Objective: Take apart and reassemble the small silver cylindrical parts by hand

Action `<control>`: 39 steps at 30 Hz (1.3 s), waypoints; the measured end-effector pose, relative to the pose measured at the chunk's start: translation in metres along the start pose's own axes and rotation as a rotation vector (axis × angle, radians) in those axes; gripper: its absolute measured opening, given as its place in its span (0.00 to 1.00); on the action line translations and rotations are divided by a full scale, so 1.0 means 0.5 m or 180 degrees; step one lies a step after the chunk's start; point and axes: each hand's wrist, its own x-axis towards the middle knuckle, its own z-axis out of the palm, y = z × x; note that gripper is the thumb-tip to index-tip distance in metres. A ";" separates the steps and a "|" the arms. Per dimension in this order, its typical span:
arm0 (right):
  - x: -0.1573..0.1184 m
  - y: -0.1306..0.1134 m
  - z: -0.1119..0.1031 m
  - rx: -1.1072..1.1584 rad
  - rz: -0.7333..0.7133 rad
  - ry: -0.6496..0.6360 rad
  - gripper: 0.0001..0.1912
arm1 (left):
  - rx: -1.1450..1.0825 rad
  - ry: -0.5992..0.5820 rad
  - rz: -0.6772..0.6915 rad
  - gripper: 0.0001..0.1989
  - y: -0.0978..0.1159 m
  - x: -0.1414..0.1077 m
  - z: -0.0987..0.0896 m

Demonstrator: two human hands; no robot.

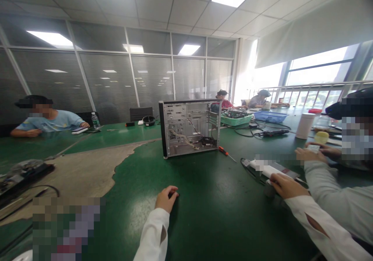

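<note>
My left hand rests on the green table in front of me, its fingers curled in around a small dark patch that I cannot make out. Out to the right, my right hand has its fingers closed at the top of a small grey cylinder. Just beyond that hand lies a white power strip with a dark cable. An open computer case stands upright in the middle, its inside and loose wires showing. An orange and black screwdriver lies beside its lower right corner.
A person's hands hold a small white item at the right, near a white cup. Green and blue baskets and a black-handled tool are farther back. Dark equipment lies left, near a bottle and another person.
</note>
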 end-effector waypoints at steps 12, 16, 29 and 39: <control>-0.046 0.004 0.003 -0.0207 -0.0105 -0.0066 0.19 | 0.0016 0.0013 0.0030 0.10 0.001 0.001 0.000; -0.089 0.016 0.023 -0.0423 0.0122 0.0057 0.20 | 0.0014 0.0030 0.0075 0.10 0.007 -0.004 -0.005; -0.130 -0.051 0.000 0.0641 0.0107 -0.0293 0.20 | 0.0019 0.0028 0.0231 0.11 -0.021 0.006 0.004; -0.023 -0.459 -0.058 0.1819 -0.1107 -0.1101 0.23 | -0.0207 0.0013 0.0220 0.12 -0.021 0.006 0.005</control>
